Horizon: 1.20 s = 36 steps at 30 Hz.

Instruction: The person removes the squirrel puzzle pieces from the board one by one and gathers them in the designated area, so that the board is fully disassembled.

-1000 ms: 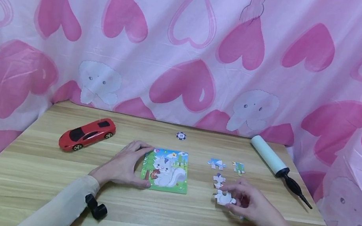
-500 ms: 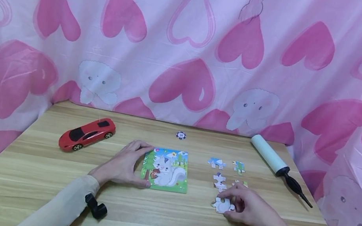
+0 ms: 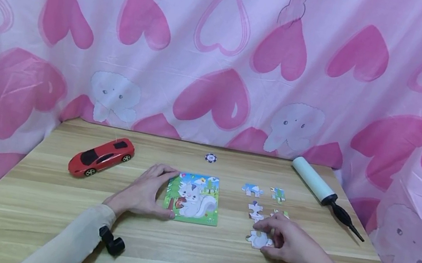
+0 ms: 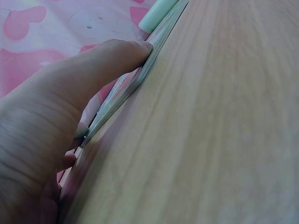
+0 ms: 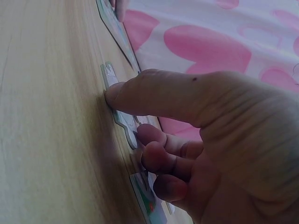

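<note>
In the head view, the left hand, thumb and fingers spread wide, holds the left side of one squirrel board on the tabletop. The right hand, drawn nearly closed, pinches one white puzzle piece right of the board; four other pieces show beyond it, and the hand may hide more. Around them: one red car, one chip, one pump.

In the left wrist view, the thumb lies on the board's rim; it looks light and stiff, best held by its edges.

In the right wrist view, the thumb meets the piece's edge. Likely thin and light, with tabs that might bend: take opposite edges. A green-printed piece shows nearby, perhaps uncounted above.
</note>
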Each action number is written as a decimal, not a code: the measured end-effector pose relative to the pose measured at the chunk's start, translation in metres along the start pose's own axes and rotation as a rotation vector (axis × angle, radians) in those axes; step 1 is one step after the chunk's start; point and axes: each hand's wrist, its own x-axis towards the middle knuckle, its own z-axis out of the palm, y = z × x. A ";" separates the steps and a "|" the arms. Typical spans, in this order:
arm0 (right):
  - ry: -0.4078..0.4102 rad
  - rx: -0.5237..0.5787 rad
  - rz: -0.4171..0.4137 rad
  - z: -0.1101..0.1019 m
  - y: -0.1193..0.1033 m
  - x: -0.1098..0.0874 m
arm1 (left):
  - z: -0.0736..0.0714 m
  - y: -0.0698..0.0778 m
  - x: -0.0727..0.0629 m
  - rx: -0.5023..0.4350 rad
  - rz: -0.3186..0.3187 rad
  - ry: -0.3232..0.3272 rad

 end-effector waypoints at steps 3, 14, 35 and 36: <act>-0.003 0.001 0.005 0.000 0.000 0.000 | 0.000 0.000 0.000 -0.002 0.002 0.000; 0.161 0.029 -0.028 0.004 -0.005 0.005 | 0.001 0.000 0.000 -0.005 0.000 -0.002; 0.280 0.210 -0.001 0.007 -0.050 0.073 | 0.001 -0.002 0.000 -0.025 -0.021 -0.013; 0.284 0.211 -0.008 0.007 -0.053 0.077 | 0.001 -0.001 0.000 -0.024 -0.021 -0.012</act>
